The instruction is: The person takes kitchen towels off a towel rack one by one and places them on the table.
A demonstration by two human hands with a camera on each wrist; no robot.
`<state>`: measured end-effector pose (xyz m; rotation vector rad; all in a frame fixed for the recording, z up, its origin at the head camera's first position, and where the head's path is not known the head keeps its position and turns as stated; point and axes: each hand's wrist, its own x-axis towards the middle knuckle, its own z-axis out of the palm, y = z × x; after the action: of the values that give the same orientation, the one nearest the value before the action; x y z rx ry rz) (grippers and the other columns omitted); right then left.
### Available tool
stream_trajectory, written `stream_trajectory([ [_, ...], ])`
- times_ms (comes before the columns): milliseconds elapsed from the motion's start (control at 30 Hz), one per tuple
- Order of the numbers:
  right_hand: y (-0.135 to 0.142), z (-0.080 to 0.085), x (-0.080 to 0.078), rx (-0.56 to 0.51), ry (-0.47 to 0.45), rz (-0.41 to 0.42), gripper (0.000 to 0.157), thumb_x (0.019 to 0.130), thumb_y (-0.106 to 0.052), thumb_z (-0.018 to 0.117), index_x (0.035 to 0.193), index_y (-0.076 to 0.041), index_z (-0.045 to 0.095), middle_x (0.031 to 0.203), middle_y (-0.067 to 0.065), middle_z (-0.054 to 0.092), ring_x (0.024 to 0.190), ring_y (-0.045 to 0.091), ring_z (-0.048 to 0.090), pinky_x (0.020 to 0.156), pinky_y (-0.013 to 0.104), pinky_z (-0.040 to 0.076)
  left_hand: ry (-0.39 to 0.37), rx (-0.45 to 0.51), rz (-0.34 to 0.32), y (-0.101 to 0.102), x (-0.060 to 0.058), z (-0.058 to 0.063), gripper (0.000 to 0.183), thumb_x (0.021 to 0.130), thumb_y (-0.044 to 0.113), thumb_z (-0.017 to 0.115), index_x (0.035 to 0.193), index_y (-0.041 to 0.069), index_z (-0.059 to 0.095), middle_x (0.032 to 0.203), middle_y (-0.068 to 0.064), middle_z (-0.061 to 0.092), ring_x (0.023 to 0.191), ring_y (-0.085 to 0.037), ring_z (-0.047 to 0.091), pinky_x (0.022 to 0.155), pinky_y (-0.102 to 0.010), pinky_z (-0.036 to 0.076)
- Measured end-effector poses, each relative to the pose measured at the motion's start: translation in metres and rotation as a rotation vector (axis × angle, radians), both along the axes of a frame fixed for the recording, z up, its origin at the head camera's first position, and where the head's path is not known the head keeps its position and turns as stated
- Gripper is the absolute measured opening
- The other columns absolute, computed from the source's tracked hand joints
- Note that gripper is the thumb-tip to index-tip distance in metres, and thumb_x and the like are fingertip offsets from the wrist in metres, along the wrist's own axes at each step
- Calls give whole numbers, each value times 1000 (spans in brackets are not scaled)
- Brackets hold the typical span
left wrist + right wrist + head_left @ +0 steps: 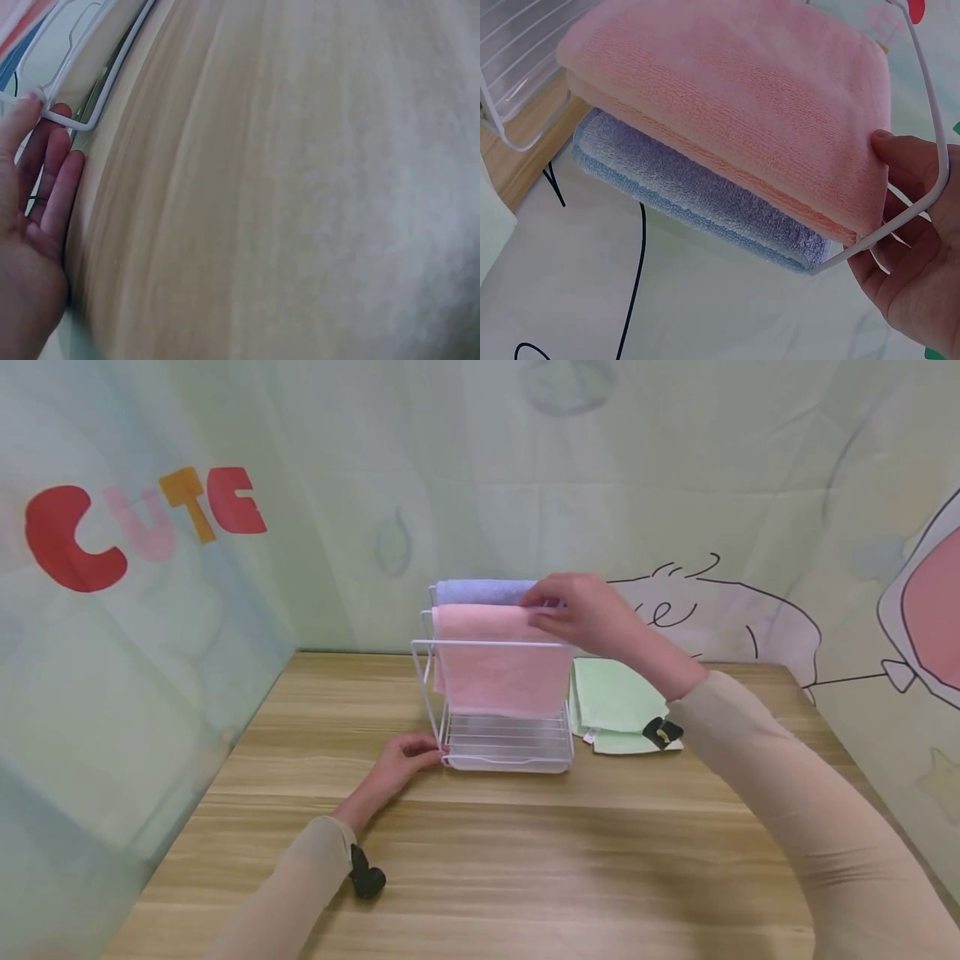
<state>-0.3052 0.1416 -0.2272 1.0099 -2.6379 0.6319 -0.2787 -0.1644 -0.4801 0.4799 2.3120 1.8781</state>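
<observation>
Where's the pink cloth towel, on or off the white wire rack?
On: the pink cloth towel hangs over a bar of the white wire rack.

We have a wood-grained worktop [525,868] before us; on it stands a white wire rack [510,747] and, just beside, lies a folded pale-green towel [617,693]

Curtained-off nook: cartoon-print drapes [337,510], wood-grain tabletop [510,868].
</observation>
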Motion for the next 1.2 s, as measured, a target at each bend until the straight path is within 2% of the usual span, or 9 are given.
stream_trajectory([
  [167, -3, 1, -4, 27, -9, -11, 19, 91, -15, 71, 108, -7, 74, 103, 7, 75, 93, 20, 67, 87, 34, 57, 12, -9, 10, -1, 0, -1, 23, 88, 4, 70, 104, -12, 67, 105, -17, 73, 86, -1, 64, 80, -16, 56],
  [367, -6, 0, -6, 56, -17, -17, 21, 92, -18, 71, 109, -7, 75, 103, 8, 75, 95, 20, 69, 89, 34, 58, 3, -5, 15, -1, 0, -3, 20, 90, 0, 68, 104, -13, 67, 110, -29, 70, 87, 4, 65, 83, -14, 55],
  [633, -6, -2, -6, 55, -1, -29, 19, 93, -18, 69, 108, -8, 75, 98, 8, 73, 90, 21, 67, 83, 35, 56, 27, -108, -24, -3, -3, -1, 24, 92, 11, 68, 110, -5, 70, 115, -23, 71, 96, 3, 64, 88, -14, 51],
  [767, -6, -4, -7, 46, 3, -31, 18, 93, -18, 69, 108, -9, 75, 98, 7, 73, 90, 21, 67, 83, 34, 56, 12, -88, -47, -4, -3, -1, 24, 94, 7, 65, 112, -7, 69, 118, -27, 68, 96, 6, 64, 87, -13, 53],
  [900, -7, -5, -6, 36, 17, -31, 18, 93, -18, 69, 107, -9, 76, 96, 7, 72, 88, 21, 66, 82, 35, 56, 15, -73, -53, -4, -3, -3, 25, 95, 7, 64, 113, -9, 68, 118, -28, 68, 95, 3, 66, 86, -13, 54],
  [1200, -7, -7, -5, 10, 134, -41, 12, 90, -18, 72, 97, -10, 78, 87, 4, 72, 77, 19, 66, 71, 32, 54, -63, -13, -58, -3, -2, 0, 28, 94, 4, 63, 115, -14, 64, 123, -34, 63, 95, 2, 66, 87, -15, 56],
])
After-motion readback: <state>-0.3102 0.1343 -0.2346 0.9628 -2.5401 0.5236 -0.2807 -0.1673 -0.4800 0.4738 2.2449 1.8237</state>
